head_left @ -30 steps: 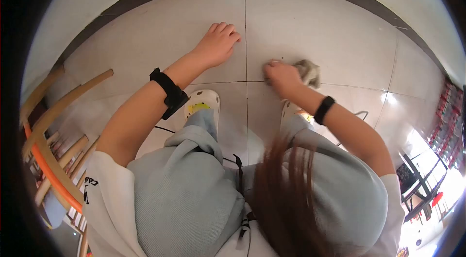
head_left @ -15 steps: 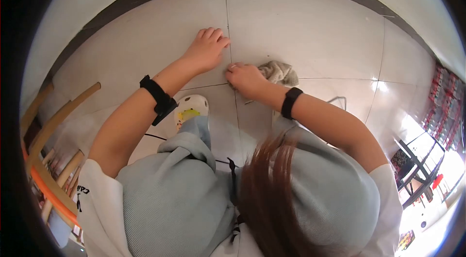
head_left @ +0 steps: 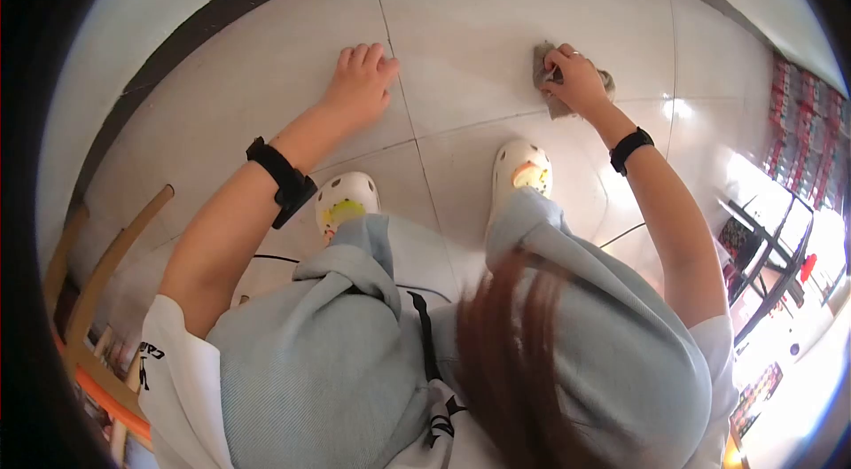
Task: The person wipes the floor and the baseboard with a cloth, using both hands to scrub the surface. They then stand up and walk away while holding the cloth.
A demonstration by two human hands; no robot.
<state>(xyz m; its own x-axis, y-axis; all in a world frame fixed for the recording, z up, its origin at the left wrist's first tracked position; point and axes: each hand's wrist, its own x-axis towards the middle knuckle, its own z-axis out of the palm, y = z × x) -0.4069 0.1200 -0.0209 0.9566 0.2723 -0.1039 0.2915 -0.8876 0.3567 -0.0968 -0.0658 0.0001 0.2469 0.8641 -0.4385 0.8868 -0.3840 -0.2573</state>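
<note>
My right hand [head_left: 576,82] grips a bunched grey-brown rag [head_left: 560,105] against the tiled floor [head_left: 479,35], with fingers curled into the cloth. A ring shows on one of its fingers, and part of the rag is hidden under the palm. On the left, my left hand [head_left: 359,83] is held over the floor with nothing in it. Its fingers are loosely bent and the thumb stands apart; whether the fingertips touch the tile cannot be seen.
A dark skirting strip [head_left: 213,8] borders the floor ahead. My feet wear white clogs [head_left: 523,169]. A thin black cable [head_left: 277,257] runs behind them. Wooden chair parts [head_left: 115,256] stand at left; a black metal frame [head_left: 771,247] and hanging red packets [head_left: 802,114] are at right.
My right hand has moved right and farther forward, and the rag with it. The left hand has shifted slightly left. My right clog has come into view.
</note>
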